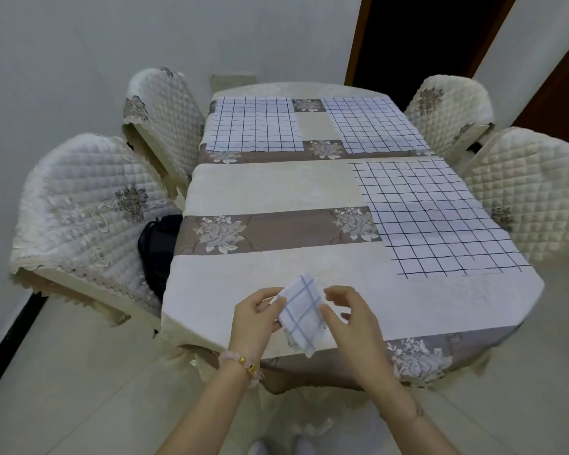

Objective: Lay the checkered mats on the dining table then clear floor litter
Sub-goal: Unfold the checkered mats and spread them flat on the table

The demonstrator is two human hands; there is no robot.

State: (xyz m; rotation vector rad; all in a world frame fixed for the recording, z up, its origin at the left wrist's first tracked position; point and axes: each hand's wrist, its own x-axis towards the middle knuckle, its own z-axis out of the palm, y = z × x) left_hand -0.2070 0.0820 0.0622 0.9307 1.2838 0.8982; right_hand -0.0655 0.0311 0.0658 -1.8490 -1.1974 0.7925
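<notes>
Both hands work at six o'clock: left hand [255, 315] pinches the folded white blue-checked cloth mat [301, 311] over the cream floral-banded dining table [276, 188]; right hand [349, 318] hovers beside it, fingers loosely curled, holding nothing. Three spread checkered mats [440, 218] lie from eleven to two o'clock.

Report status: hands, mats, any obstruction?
Left hand pinching folded checkered mat; right hand open beside it. Three mats laid. Near-left table spot bare, unobstructed.

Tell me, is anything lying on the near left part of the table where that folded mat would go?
Nothing visible does. The folded mat is in the left hand, and the tablecloth there lies bare.
</notes>
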